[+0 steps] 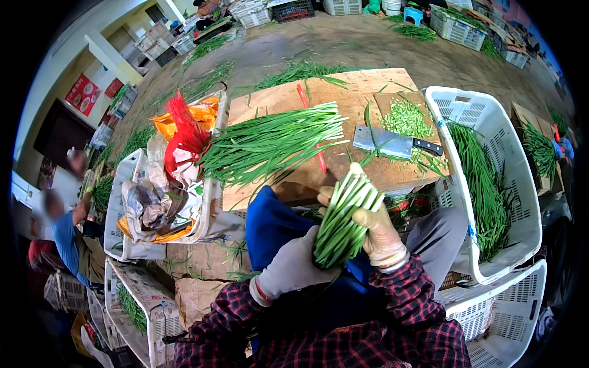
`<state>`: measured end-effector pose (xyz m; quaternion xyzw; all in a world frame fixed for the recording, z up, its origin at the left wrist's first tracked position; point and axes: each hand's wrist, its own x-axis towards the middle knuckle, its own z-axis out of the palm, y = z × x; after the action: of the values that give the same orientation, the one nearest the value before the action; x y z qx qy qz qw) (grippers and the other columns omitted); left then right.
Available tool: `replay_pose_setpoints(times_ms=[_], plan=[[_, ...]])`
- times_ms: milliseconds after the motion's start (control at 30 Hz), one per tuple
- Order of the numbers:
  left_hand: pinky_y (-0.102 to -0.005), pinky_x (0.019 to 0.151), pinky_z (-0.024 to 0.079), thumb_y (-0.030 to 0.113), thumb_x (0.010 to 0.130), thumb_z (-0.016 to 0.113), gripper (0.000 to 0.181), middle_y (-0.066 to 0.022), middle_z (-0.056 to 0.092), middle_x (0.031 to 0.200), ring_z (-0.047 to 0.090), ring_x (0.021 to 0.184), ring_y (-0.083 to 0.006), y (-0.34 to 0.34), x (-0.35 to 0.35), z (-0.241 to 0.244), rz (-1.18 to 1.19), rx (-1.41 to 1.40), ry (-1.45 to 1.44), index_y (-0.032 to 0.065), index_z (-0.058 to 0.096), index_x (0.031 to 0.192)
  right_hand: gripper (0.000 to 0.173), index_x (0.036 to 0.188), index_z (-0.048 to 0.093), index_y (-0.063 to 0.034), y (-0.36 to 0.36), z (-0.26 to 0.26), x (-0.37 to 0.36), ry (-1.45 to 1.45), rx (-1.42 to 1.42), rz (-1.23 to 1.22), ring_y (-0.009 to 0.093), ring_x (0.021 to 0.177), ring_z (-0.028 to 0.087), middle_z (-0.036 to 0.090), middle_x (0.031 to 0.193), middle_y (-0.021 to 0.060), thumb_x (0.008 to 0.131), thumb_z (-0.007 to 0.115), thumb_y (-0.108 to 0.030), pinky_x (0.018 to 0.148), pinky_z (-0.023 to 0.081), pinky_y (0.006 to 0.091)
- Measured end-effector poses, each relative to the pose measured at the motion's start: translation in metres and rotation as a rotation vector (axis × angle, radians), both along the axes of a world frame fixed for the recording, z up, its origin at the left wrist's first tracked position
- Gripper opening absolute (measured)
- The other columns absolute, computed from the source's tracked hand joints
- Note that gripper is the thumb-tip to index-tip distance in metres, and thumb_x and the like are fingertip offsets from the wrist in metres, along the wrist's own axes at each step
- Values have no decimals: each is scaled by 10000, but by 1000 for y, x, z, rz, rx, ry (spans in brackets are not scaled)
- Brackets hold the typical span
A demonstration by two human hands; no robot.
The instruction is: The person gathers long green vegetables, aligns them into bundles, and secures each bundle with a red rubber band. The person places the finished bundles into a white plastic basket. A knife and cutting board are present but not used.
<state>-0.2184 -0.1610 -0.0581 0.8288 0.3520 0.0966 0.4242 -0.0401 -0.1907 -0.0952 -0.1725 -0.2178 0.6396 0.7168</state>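
Over my lap, both gloved hands are closed around a bunch of garlic chives (346, 221), its pale cut ends pointing up and away. My left hand (294, 262), in a grey glove, grips the lower green part from the left. My right hand (379, 232), in a cream-coloured glove, holds the right side near the white stems. Just beyond is a wooden cutting board (391, 177). A loose pile of chives (271, 138) lies on it across a red tie strip (321, 162). To its right rest a cleaver (384, 141) and chopped stem ends (405, 118).
At right stands a white plastic crate (529, 221) with long chives (481, 193) inside. Red tie strips (184, 115) and crumpled bags fill a crate (200, 230) at left. Another person (69, 230) sits further left. Chives (303, 73) litter the floor beyond the board.
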Motion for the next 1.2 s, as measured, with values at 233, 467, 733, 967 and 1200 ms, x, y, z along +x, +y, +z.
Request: replay_pose_setpoints(times_ms=[233,467,733,967,1200], plan=[[-388,863,477,373,667,813,868,-207,617,1068,601,1033,-343,17,45,47,-199,44,-176,9,384,1327,518,1198,433,-27,-19,86,41,-233,-9,-444,230,825,631,630,917,128,747,687,-34,760,533,370],[-335,829,496,211,693,833,698,-117,658,1035,633,925,-210,71,-7,-20,-313,-23,-105,34,491,1275,397,1178,563,-29,-44,204,149,-426,186,-735,189,941,627,658,1041,102,802,670,-97,846,506,322],[-379,1082,312,139,676,840,944,-158,335,1466,330,1356,-212,57,68,29,-104,-70,-651,23,286,1432,246,943,612,-63,12,185,44,-1817,439,-1067,225,777,633,632,843,90,720,625,41,689,512,316],[-360,1018,366,124,658,821,892,-157,422,1361,421,1241,-214,27,73,-21,-8,14,-619,3,326,1390,92,730,599,-86,47,130,-55,-1881,459,-1378,225,736,591,558,675,56,734,600,-179,736,485,354],[-340,954,419,110,639,802,841,-157,509,1255,513,1127,-216,10,72,-30,210,36,-719,-16,365,1347,129,814,615,-74,40,128,-68,-1883,479,-1138,250,805,610,590,758,72,741,615,-180,756,503,365]])
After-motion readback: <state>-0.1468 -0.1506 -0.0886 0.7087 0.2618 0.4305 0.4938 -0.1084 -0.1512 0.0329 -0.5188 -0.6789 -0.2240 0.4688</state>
